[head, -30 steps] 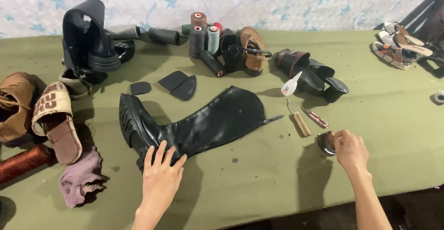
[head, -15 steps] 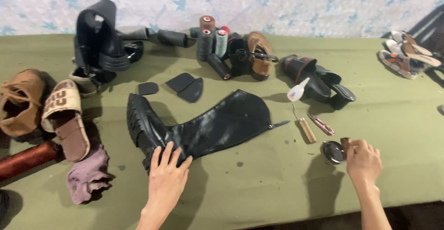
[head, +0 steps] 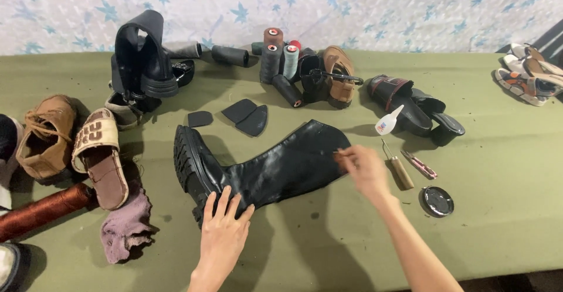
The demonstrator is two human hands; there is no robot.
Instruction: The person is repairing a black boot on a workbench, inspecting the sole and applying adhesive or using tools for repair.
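Both hands (head: 221, 233) (head: 362, 169) on the black boot (head: 264, 166) (lying sideways).

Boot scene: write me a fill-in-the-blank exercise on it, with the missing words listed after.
1. The left hand presses the black ____ near its sole.
2. The right hand touches the boot at its ____ end.
3. The round tin lies to the ____ of the right hand.
4. The table is covered in ____ cloth.

Missing words: boot; open; right; green
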